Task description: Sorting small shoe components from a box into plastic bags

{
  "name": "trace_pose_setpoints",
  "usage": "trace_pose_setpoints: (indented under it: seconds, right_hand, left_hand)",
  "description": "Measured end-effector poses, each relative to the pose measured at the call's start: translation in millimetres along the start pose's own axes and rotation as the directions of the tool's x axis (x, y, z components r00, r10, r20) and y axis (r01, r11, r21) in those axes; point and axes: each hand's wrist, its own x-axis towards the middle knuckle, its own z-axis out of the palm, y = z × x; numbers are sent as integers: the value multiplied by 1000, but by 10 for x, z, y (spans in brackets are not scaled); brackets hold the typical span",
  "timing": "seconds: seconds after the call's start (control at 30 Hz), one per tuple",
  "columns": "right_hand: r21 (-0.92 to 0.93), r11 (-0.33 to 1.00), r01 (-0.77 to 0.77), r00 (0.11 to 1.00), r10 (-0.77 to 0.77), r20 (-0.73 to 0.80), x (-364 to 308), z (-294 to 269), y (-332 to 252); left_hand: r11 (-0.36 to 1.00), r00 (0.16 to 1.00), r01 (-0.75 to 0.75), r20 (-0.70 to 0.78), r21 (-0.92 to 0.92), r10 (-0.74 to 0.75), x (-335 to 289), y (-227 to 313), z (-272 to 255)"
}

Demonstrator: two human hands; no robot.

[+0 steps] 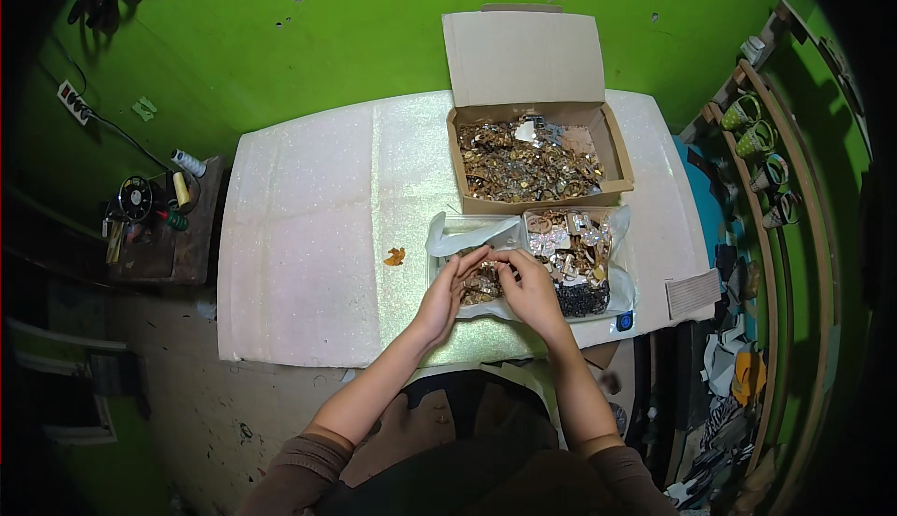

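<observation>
My left hand [443, 297] leans over a shallow white container [437, 233], its fingers stretched out and slightly cupped. Just beside it, my right hand [533, 295] has its fingers pinched together near the left fingertips. Whatever the pinch holds is too small to make out. Under and between the hands lie small gold-brown metal pieces [481, 287]. A pale plastic sheet [475, 237] is folded over the container's far part. To the right, another lined container holds larger metallic pieces [577, 240], with small black pieces [581, 299] at its near end.
An open cardboard box [620, 156] full of shiny metal bits stands behind the containers. An orange-brown scrap [394, 256] lies left on the glittery white tabletop [308, 236]. A grey card [693, 293] rests at the right edge. Thread spools [188, 163] stand on a side table.
</observation>
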Motion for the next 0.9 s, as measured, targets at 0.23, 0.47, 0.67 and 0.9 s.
trace_pose_setpoints:
  seconds: [0.23, 0.47, 0.67, 0.9]
  right_hand:
    - [-74, 995, 71, 996, -67, 66, -29, -4, -17]
    - [-210, 951, 225, 972, -203, 122, -72, 17, -96]
    - [-175, 952, 252, 965, -236, 111, -51, 43, -63]
    - [-102, 968, 229, 969, -217, 114, -43, 40, -62]
  left_hand:
    - [961, 998, 67, 34, -268, -60, -43, 103, -2]
    - [867, 995, 99, 55, -489, -83, -60, 183, 15]
    - [847, 996, 87, 60, -525, -65, -66, 186, 13]
    - [861, 997, 72, 70, -503, -43, -59, 152, -15]
